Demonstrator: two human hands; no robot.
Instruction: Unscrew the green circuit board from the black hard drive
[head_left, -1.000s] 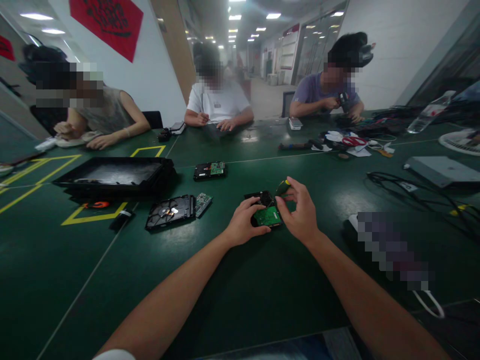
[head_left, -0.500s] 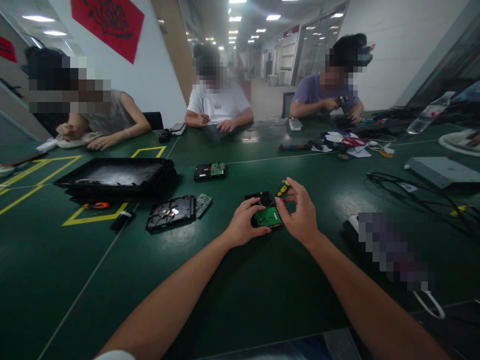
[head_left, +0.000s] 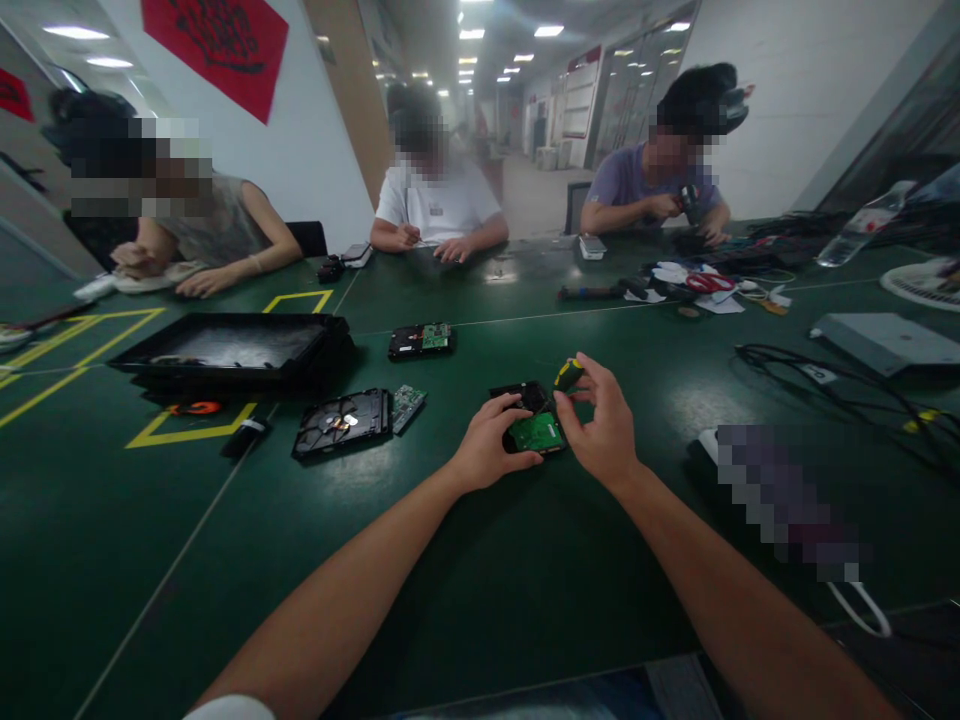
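A hard drive (head_left: 541, 432) with a green circuit board lies on the dark green table in front of me. My left hand (head_left: 491, 445) is closed around its left side, thumb at the near edge and fingers over the top. Between the fingertips of my right hand (head_left: 600, 415) is the yellow and black handle of a screwdriver (head_left: 568, 374), tilted over the drive's right side. Its tip is too small to make out. Left of my hands, a second hard drive (head_left: 341, 425) lies beside a loose circuit board (head_left: 408, 408).
Another hard drive (head_left: 421, 341) lies farther back. A black tray-like panel (head_left: 225, 345) sits at the left, a power strip (head_left: 780, 495) at the right, near black cables and a grey box (head_left: 889, 340). Several people work across the table; a bottle (head_left: 862, 228) stands back right.
The screwdriver handle has turned slightly in my right fingers. My left hand and the hard drive stay in place.
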